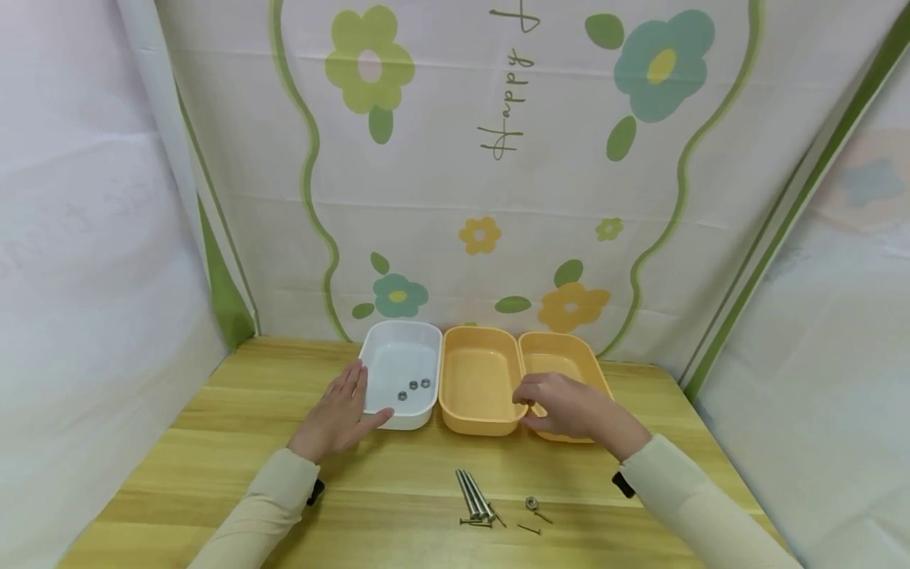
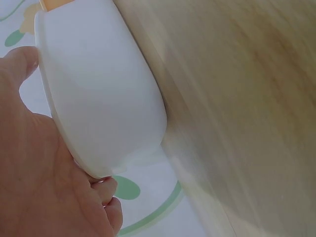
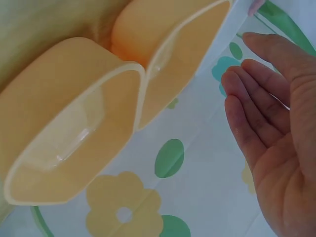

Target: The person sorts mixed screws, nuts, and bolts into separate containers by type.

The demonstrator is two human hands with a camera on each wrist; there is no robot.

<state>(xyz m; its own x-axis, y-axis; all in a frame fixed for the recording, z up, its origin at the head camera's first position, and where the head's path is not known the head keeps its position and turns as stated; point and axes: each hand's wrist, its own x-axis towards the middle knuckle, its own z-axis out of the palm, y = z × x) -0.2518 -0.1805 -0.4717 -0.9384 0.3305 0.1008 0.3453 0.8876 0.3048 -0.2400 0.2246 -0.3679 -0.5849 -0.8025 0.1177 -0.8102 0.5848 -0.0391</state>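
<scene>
My left hand rests against the white plastic box, its fingers along the left rim and its thumb at the front rim. In the left wrist view that thumb touches the rim. Three hex nuts lie inside the box. Above the right yellow box, near its shared edge with the middle yellow box, hovers my right hand. The right wrist view shows this hand with relaxed, slightly bent fingers and nothing between them and the thumb.
Several long bolts lie in a bunch on the wooden table, with small screws around their heads. Another nut sits to the right, near two small screws. A flowered cloth hangs behind the boxes.
</scene>
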